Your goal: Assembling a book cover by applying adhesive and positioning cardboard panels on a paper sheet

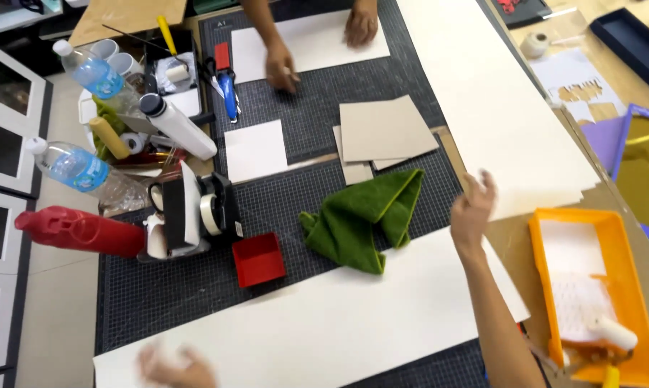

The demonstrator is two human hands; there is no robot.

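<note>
My right hand (474,208) is raised with fingers spread, at the near edge of a stack of large white sheets (497,100) that runs along the right side; it grips nothing. My left hand (172,368), blurred, lies on a long white sheet (324,323) spread across the near part of the dark cutting mat (303,122). A crumpled green cloth (367,215) sits between the two hands. At the far end, another person's two hands (281,65) press on a white sheet (317,39).
An orange paint tray (637,302) with a white roller (612,332) sits at the right. Grey card squares (385,129), a white square (255,149), a small red box (258,259), a tape dispenser (195,212), a red bottle (80,230), water bottles (73,167) and a glue bottle (177,126) crowd the left.
</note>
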